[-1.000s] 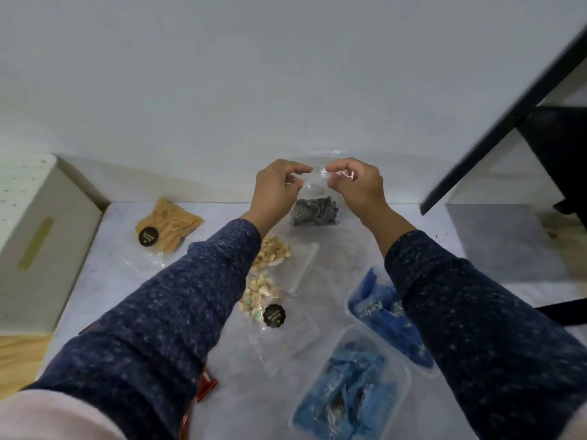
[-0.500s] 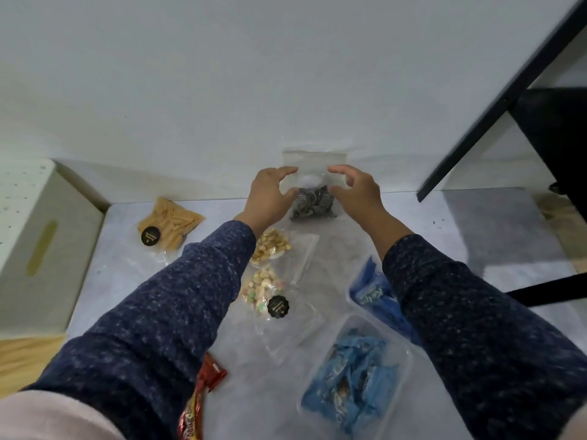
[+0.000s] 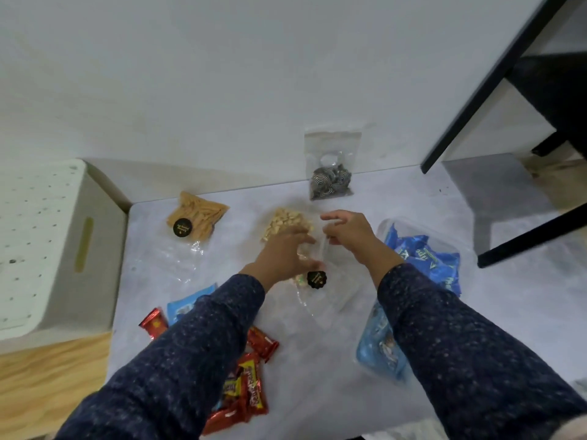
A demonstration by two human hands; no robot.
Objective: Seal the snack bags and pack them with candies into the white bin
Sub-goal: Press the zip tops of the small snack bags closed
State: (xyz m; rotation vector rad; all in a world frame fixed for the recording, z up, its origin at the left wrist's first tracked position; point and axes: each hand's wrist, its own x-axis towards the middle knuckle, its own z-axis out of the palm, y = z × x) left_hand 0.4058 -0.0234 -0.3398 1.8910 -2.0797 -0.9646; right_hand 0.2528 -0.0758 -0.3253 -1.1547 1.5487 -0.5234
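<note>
**Both hands down on the nut bag**

At the middle of the pale worktop (image 3: 317, 360) the person's two hands meet over a clear bag of nuts (image 3: 286, 222). The left hand (image 3: 282, 257) lies on the bag's near half with fingers bent down over it; whether they truly grip the plastic I cannot tell, as that hand is blurred. The right hand (image 3: 347, 233) has its fingers curled and seems to pinch the bag's clear edge just beside the left. Partly under the left wrist lies another clear bag with pastel pieces and a black round sticker (image 3: 316, 278).

Against the back wall leans a bag of dark striped sweets (image 3: 330, 181), upright and well apart from the hands. A bag of tan sticks (image 3: 198, 215) lies flat to the left. The white bin (image 3: 47, 246), dotted with holes, stands at the worktop's left edge. Red-wrapped candies (image 3: 251, 392) lie near the front beside the left sleeve, and blue-wrapped candies (image 3: 425, 258) fill a clear tray (image 3: 457, 246) on the right
</note>
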